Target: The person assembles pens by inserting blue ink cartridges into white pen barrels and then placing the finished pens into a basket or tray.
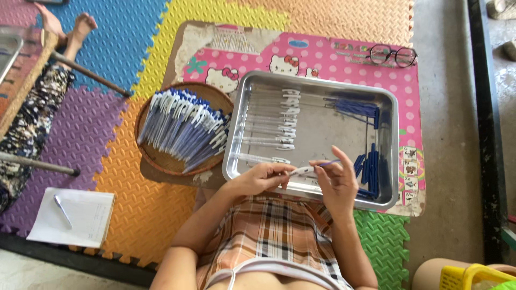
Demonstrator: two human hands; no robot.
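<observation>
Pen parts held over steel tray (236, 140).
Left hand (260, 178) pinches clear pen barrel (302, 170); right hand (338, 182) pinches blue refill (327, 164) at its end.

Bright daylight, soft shadows; glare on metal tray (387, 156); sharp focus, slight edge distortion.

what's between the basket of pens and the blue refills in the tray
In the head view, a row of clear pen barrels lies between the basket and the blue refills.
</observation>
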